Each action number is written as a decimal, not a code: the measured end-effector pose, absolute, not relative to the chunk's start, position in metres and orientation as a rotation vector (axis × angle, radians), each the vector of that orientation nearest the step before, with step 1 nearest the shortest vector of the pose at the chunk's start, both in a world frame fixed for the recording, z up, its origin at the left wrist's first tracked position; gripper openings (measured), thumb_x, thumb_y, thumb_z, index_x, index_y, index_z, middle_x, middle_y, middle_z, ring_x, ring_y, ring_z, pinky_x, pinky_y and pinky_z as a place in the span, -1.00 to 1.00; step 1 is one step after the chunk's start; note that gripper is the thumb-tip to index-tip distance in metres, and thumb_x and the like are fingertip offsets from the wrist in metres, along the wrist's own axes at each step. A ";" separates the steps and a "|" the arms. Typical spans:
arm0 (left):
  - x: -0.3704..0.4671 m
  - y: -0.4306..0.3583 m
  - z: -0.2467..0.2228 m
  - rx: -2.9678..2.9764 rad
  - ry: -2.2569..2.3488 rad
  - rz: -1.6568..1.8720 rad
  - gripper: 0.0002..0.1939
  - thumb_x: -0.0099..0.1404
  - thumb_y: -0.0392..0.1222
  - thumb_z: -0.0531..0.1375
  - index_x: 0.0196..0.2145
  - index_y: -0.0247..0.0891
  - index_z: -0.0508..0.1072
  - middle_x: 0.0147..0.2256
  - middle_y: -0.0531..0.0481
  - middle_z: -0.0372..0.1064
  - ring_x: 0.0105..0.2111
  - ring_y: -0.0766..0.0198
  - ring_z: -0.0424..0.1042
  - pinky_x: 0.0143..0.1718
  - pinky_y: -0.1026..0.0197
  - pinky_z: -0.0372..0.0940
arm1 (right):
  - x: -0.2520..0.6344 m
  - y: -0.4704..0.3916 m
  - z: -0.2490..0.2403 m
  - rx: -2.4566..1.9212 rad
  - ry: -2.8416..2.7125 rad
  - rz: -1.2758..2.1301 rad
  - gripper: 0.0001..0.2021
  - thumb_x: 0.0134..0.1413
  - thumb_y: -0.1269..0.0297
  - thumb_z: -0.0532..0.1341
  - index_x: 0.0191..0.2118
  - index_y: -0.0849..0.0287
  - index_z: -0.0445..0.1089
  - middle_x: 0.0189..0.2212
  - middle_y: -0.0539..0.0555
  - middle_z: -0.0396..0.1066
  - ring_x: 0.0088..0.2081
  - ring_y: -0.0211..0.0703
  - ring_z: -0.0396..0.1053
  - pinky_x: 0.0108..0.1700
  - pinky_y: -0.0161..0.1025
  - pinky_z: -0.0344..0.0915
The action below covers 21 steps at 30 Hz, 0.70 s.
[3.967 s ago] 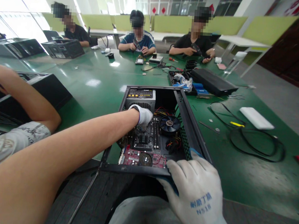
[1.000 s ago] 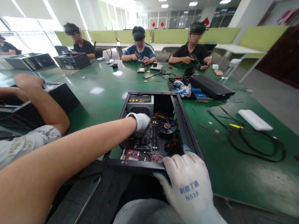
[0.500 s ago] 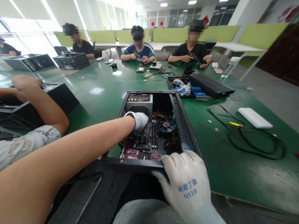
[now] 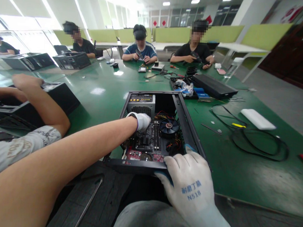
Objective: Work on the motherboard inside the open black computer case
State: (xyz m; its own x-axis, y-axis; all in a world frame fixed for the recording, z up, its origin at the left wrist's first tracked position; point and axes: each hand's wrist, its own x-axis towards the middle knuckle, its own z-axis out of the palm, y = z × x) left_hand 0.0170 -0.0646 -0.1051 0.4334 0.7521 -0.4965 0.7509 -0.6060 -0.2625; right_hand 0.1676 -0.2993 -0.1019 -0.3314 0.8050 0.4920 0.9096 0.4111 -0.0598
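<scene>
An open black computer case [image 4: 138,166] lies in front of me at the table's near edge, its inside facing up. My right hand [image 4: 192,182], in a white glove with blue print, is closed around its near rim, thumb below and fingers over the top. My left hand [image 4: 142,122], also gloved, reaches into the case beside the power supply [image 4: 141,104], over the motherboard [image 4: 150,135]. Its fingers look curled, and their tips and whatever they hold are hidden. A round black cooling fan [image 4: 169,127] sits just right of it. A red circuit board [image 4: 135,155] lies near the front rim.
On the green table [image 4: 100,103], a black cable [image 4: 259,147] and a white block [image 4: 258,119] lie to the right. Behind the case is a tray with gloves [image 4: 185,88] beside a black panel [image 4: 214,86]. A neighbour's arm [image 4: 43,100] works in another case at left; other people sit opposite.
Almost nothing differs. My right hand has shifted very slightly on the case rim, and my left hand stays in the same place inside the case.
</scene>
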 end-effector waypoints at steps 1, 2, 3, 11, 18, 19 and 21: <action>0.017 -0.065 -0.105 -2.657 -1.389 0.919 -0.44 -0.06 -0.24 0.36 -0.02 -0.33 0.54 -0.02 -0.24 0.51 -0.04 0.02 0.50 -0.01 0.20 0.37 | 0.168 -0.299 -0.102 -1.462 -2.223 -0.309 -0.79 -0.02 0.16 0.35 -0.29 0.12 0.40 -0.46 0.04 0.33 -0.37 -0.02 0.21 -0.01 0.01 0.10; 0.017 -0.065 -0.105 -2.660 -1.378 0.908 -0.45 -0.06 -0.24 0.36 -0.04 -0.34 0.55 -0.03 -0.24 0.52 -0.05 0.02 0.50 -0.02 0.21 0.37 | 0.168 -0.299 -0.102 -1.466 -2.225 -0.301 -0.79 -0.01 0.16 0.34 -0.29 0.12 0.40 -0.46 0.04 0.33 -0.37 -0.02 0.21 0.00 0.01 0.10; 0.017 -0.066 -0.105 -2.663 -1.365 0.898 -0.47 -0.05 -0.23 0.36 -0.05 -0.34 0.56 -0.03 -0.24 0.52 -0.06 0.03 0.51 -0.03 0.21 0.38 | 0.167 -0.299 -0.102 -1.472 -2.228 -0.293 -0.79 0.00 0.15 0.34 -0.28 0.12 0.40 -0.46 0.04 0.33 -0.37 -0.02 0.21 0.01 0.01 0.10; 0.017 -0.067 -0.105 -2.682 -1.319 0.882 -0.50 -0.01 -0.24 0.35 -0.07 -0.41 0.57 -0.05 -0.31 0.52 -0.07 -0.03 0.52 -0.07 0.18 0.41 | 0.167 -0.299 -0.101 -1.467 -2.226 -0.300 -0.80 0.00 0.15 0.34 -0.29 0.12 0.40 -0.47 0.05 0.34 -0.38 -0.01 0.21 -0.05 0.01 0.11; 0.018 -0.070 -0.102 -2.675 -1.360 0.901 -0.49 -0.01 -0.20 0.35 -0.06 -0.38 0.56 -0.04 -0.27 0.52 -0.06 0.00 0.51 -0.06 0.21 0.39 | 0.167 -0.300 -0.103 -1.476 -2.225 -0.273 -0.76 0.02 0.09 0.34 -0.28 0.11 0.40 -0.44 0.04 0.34 -0.35 -0.02 0.20 0.01 0.03 0.11; 0.018 -0.070 -0.101 -2.672 -1.355 0.906 -0.50 -0.01 -0.19 0.35 -0.06 -0.36 0.56 -0.05 -0.26 0.53 -0.06 0.01 0.51 -0.06 0.22 0.39 | 0.167 -0.300 -0.103 -1.480 -2.220 -0.269 -0.76 0.02 0.08 0.33 -0.28 0.11 0.39 -0.44 0.04 0.34 -0.35 -0.02 0.20 0.02 0.03 0.11; 0.019 -0.071 -0.100 -2.670 -1.334 0.927 -0.50 -0.01 -0.16 0.35 -0.07 -0.35 0.56 -0.06 -0.26 0.53 -0.07 0.01 0.52 -0.05 0.22 0.38 | 0.167 -0.301 -0.104 -1.486 -2.215 -0.258 -0.76 0.03 0.07 0.33 -0.28 0.11 0.39 -0.44 0.04 0.33 -0.34 -0.02 0.20 0.04 0.03 0.10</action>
